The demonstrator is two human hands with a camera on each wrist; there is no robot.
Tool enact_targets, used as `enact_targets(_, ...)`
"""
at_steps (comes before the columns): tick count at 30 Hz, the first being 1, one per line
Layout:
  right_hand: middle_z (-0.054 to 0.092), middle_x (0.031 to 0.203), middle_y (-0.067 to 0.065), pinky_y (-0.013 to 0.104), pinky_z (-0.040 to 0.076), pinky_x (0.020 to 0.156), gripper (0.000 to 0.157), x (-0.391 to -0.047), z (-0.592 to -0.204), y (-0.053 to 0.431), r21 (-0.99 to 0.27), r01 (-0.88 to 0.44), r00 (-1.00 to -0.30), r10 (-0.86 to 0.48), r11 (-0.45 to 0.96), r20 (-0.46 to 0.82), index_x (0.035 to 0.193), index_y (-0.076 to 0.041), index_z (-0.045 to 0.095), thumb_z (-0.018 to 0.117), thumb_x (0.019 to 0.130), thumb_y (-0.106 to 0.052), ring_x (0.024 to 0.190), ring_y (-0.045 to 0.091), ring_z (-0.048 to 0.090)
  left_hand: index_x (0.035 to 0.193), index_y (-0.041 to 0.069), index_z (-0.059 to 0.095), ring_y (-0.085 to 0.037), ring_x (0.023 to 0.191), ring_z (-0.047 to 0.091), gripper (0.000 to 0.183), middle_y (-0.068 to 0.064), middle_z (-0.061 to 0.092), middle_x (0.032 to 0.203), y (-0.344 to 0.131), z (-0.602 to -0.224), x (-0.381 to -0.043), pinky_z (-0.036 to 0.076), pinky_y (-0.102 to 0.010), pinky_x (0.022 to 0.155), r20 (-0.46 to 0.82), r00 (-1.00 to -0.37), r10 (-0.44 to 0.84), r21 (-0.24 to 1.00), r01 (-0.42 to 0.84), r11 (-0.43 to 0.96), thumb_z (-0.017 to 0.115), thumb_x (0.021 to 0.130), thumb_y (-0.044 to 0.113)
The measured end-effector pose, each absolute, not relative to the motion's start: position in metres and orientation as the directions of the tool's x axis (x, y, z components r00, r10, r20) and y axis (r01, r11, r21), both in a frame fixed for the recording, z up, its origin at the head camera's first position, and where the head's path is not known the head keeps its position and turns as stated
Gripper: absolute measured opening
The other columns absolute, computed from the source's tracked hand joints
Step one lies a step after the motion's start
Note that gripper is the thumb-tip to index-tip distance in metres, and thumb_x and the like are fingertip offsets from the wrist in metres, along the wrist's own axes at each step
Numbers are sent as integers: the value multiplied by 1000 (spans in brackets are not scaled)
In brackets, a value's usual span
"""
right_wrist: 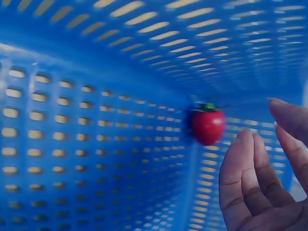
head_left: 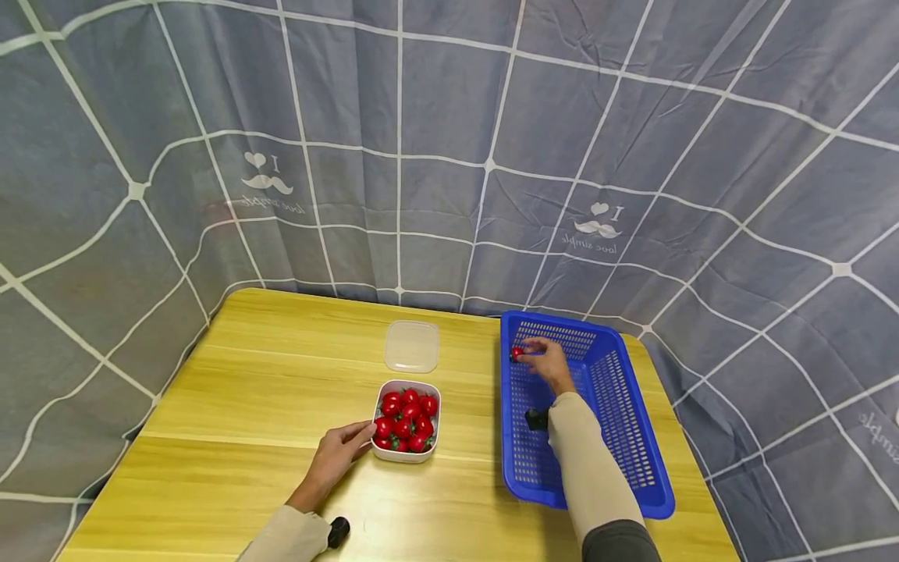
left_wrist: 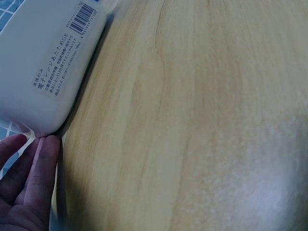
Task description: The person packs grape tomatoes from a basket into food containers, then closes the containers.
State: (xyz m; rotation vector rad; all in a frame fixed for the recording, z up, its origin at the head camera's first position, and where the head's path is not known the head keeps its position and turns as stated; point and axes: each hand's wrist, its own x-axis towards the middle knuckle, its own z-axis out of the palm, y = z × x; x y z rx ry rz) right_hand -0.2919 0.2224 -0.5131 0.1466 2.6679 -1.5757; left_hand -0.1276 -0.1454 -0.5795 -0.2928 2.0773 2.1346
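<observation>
A white square container [head_left: 405, 457] full of red cherry tomatoes [head_left: 403, 428] stands on the table. My left hand [head_left: 337, 453] rests against its left side; in the left wrist view straight fingers [left_wrist: 42, 168] touch the container's lower wall [left_wrist: 43, 103]. Inside a blue perforated basket [head_left: 516, 484], my right hand [head_left: 550, 365] reaches towards one tomato [right_wrist: 208, 126] with a green stem, near the basket's left wall. The right wrist view shows a gap between that tomato and the parted fingers [right_wrist: 236, 178], which hold nothing.
A translucent square lid [head_left: 411, 346] lies on the wooden table [head_left: 281, 375] behind the container. The basket's raised rim [head_left: 504, 406] surrounds my right hand. A grey checked curtain [head_left: 435, 195] hangs along the table's back edge.
</observation>
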Motion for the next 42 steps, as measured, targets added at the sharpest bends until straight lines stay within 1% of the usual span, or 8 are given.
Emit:
enact_targets(7,54,121,34,41,60,67,47,-296,-529,225,-841,114,-992,19,528,-122,121,11,58,72,77,12,84,34,65,123,-17,56,-30,112,60,40,-30,57,126,-144,-580,-128,56,-30,87,-225,-974,-16,974,-224,-41,60,97,13)
enact_targets(13,55,120,33,26,56,59,47,-300,-534,223,-826,126,-991,34,550,-128,121,11,57,72,76,11,85,29,62,122,-16,58,-31,113,60,39,-28,58,124,-143,-579,-128,56,-30,87,-229,-973,-30,973,-228,-40,60,96,13)
enact_targets(18,59,111,29,30,57,62,45,-303,-541,222,-805,187,-981,67,563,-181,117,11,60,73,74,11,89,31,60,123,-16,56,-28,112,60,40,-29,57,125,-143,-579,-127,55,-31,89,-224,-974,-26,974,-223,-37,60,96,13)
enact_targets(25,59,84,16,38,60,61,37,-326,-589,244,-882,148,-984,-21,448,-176,100,5,67,83,67,6,74,26,63,123,-17,56,-27,110,61,41,-29,58,125,-144,-579,-128,55,-30,88,-222,-975,-24,974,-221,-38,60,96,14)
enact_targets(29,59,84,20,39,61,62,35,-314,-569,231,-856,214,-974,38,470,-222,103,14,62,76,71,11,69,28,66,123,-16,56,-30,111,61,42,-29,58,124,-145,-579,-128,55,-30,88,-222,-975,-29,975,-222,-27,61,96,16)
enact_targets(31,60,81,17,33,59,57,33,-308,-560,227,-852,208,-975,38,480,-217,102,15,60,75,73,9,64,22,64,123,-16,56,-31,112,61,43,-29,58,124,-146,-579,-128,55,-30,88,-223,-974,-32,975,-222,-23,61,96,16)
enact_targets(38,61,68,-1,24,56,54,19,-294,-538,226,-855,236,-967,24,462,-254,92,8,62,74,80,1,58,12,60,123,-15,57,-32,113,60,41,-29,58,126,-145,-581,-128,55,-31,89,-226,-974,-31,974,-225,-21,60,96,15)
enact_targets(42,64,71,4,29,59,59,15,-294,-533,226,-850,242,-960,-10,467,-279,92,10,62,70,81,3,60,14,60,123,-14,58,-32,112,60,41,-28,58,126,-144,-582,-128,55,-31,89,-236,-971,-39,972,-235,-23,61,96,16)
